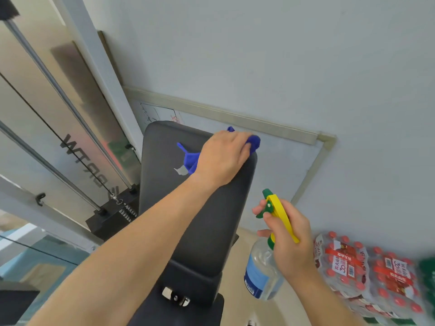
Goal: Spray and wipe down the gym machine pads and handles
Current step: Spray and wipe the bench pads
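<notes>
Left forearm (pixel 113 250) is stretched along a black vinyl bench pad (pixel 211 220), set against a pale grey wall (pixel 306 55) and a framed whiteboard (pixel 282 165). A crumpled blue cloth (pixel 191 160) is gripped at the pad's top edge by the left hand (pixel 223 156). A clear plastic spray bottle (pixel 261 271), possibly part-filled, is clasped at its neck by the right hand (pixel 292 243), just right of the pad. Shrink-wrapped red-capped bottle packs (pixel 353 267) are stacked at right.

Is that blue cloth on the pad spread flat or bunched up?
Bunched up. The blue cleaning cloth is crumpled under the left hand on the black padded backrest, with loose ends poking out both sides.
</notes>
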A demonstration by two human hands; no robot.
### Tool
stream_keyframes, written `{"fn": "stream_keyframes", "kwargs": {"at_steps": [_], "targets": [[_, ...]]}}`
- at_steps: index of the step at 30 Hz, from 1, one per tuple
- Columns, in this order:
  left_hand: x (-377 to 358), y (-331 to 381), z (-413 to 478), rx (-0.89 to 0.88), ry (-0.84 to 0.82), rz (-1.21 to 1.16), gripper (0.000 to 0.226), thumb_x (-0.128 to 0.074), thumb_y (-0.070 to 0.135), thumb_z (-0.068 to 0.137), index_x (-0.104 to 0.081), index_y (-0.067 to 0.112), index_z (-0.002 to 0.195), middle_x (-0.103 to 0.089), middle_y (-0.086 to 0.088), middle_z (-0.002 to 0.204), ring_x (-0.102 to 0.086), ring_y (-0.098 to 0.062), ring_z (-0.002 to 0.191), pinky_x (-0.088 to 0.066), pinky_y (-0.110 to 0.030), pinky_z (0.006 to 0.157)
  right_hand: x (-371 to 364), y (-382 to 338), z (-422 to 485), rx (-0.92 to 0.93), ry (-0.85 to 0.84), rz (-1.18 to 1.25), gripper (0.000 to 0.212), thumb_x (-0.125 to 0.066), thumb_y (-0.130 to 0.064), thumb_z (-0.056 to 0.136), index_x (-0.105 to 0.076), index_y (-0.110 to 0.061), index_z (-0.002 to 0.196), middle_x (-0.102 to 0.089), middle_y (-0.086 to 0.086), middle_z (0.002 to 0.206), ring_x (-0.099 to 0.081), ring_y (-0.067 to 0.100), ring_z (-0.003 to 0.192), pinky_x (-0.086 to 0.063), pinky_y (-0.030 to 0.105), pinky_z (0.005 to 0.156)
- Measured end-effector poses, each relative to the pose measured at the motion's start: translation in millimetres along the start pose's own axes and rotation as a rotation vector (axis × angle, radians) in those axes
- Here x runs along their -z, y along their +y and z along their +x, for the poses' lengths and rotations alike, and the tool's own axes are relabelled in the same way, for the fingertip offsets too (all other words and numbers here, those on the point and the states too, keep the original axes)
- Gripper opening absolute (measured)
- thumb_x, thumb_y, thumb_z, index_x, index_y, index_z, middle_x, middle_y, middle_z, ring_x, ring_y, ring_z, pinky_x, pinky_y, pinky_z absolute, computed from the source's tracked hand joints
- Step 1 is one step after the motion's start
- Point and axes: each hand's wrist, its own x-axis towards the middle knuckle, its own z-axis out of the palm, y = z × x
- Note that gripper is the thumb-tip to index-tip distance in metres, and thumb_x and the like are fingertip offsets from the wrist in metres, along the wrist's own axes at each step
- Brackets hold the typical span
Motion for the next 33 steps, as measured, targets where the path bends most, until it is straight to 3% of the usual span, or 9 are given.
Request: {"fn": "stream_keyframes", "kwargs": {"at_steps": [3, 5, 10, 16, 19, 22, 25, 28, 33], "targets": [[-10, 10, -17, -0.378, -0.094, 0.107, 0.029, -0.049, 0.021, 0.097, -0.066, 0.011, 0.118, -0.070, -0.005, 0.113, -0.061, -0.029, 0.107, -0.044, -0.038, 0.099, 9, -4, 1, 0.001, 0.051, 0.018, 0.038, -0.052, -0.062, 0.077, -0.072, -0.033, 0.092, -0.072, 0.002, 0.088, -0.068, 0.022, 0.088, -0.061, 0.037, 0.066], [-17, 14, -26, -0.574, -0.209, 0.187, 0.027, -0.047, 0.021, 0.098, -0.065, 0.013, 0.117, -0.068, -0.004, 0.117, -0.056, -0.028, 0.121, -0.030, -0.039, 0.117, 12, -6, 3, 0.000, 0.074, 0.037, 0.044, -0.053, -0.063, 0.076, -0.072, -0.027, 0.095, -0.073, -0.001, 0.088, -0.069, 0.017, 0.087, -0.060, 0.031, 0.067], [-16, 4, -12, -0.644, -0.197, 0.218, 0.028, -0.043, 0.030, 0.102, -0.065, 0.016, 0.111, -0.070, 0.000, 0.111, -0.059, -0.025, 0.114, -0.035, -0.037, 0.112, 17, -3, 8, -0.016, 0.078, 0.039, 0.026, -0.057, -0.044, 0.086, -0.071, -0.026, 0.098, -0.075, -0.005, 0.089, -0.071, 0.014, 0.088, -0.062, 0.028, 0.066], [-24, 12, -22, -0.352, 0.047, 0.131, 0.024, -0.054, 0.021, 0.093, -0.070, 0.013, 0.109, -0.071, -0.002, 0.109, -0.064, -0.024, 0.110, -0.039, -0.039, 0.111, 12, -14, 18, -0.021, 0.028, 0.000, 0.022, -0.059, -0.053, 0.083, -0.071, -0.036, 0.091, -0.071, 0.005, 0.086, -0.066, 0.028, 0.090, -0.061, 0.043, 0.068], [-9, 3, -12, -0.006, 0.157, 0.069, 0.021, -0.047, 0.015, 0.088, -0.067, 0.012, 0.092, -0.068, -0.005, 0.085, -0.064, -0.030, 0.085, -0.039, -0.041, 0.106, 7, -25, 30, -0.040, -0.024, -0.003, 0.033, -0.057, -0.056, 0.079, -0.068, -0.027, 0.090, -0.068, 0.017, 0.092, -0.064, 0.032, 0.091, -0.060, 0.044, 0.068], [10, -33, -12, 0.318, 0.191, 0.079, 0.028, -0.034, 0.019, 0.097, -0.052, 0.012, 0.077, -0.056, -0.009, 0.071, -0.054, -0.036, 0.073, -0.039, -0.044, 0.104, -1, -32, 49, -0.128, -0.068, -0.009, 0.020, -0.058, -0.039, 0.079, -0.069, -0.024, 0.086, -0.069, 0.017, 0.091, -0.065, 0.034, 0.093, -0.055, 0.039, 0.066], [24, -63, -21, 0.525, 0.191, -0.016, 0.031, -0.028, 0.023, 0.101, -0.049, 0.009, 0.082, -0.053, -0.007, 0.079, -0.051, -0.034, 0.085, -0.040, -0.051, 0.105, -8, -36, 65, -0.219, -0.118, -0.038, 0.012, -0.059, -0.025, 0.088, -0.067, -0.019, 0.083, -0.072, 0.007, 0.082, -0.067, 0.033, 0.094, -0.053, 0.037, 0.063], [25, -73, -27, 0.730, 0.234, -0.172, 0.040, -0.025, 0.030, 0.101, -0.056, 0.006, 0.107, -0.061, -0.010, 0.105, -0.051, -0.035, 0.111, -0.041, -0.059, 0.103, -13, -40, 71, -0.285, -0.100, -0.081, 0.015, -0.057, -0.017, 0.094, -0.067, -0.008, 0.086, -0.073, 0.007, 0.080, -0.065, 0.023, 0.082, -0.055, 0.039, 0.065], [23, -59, -24, 0.813, 0.244, -0.301, 0.040, -0.028, 0.024, 0.109, -0.047, 0.009, 0.141, -0.043, -0.007, 0.155, -0.022, -0.035, 0.150, -0.025, -0.046, 0.120, -17, -45, 69, -0.263, -0.055, -0.158, 0.019, -0.058, -0.019, 0.092, -0.066, -0.003, 0.088, -0.073, 0.015, 0.079, -0.061, 0.015, 0.067, -0.062, 0.048, 0.067]]}}
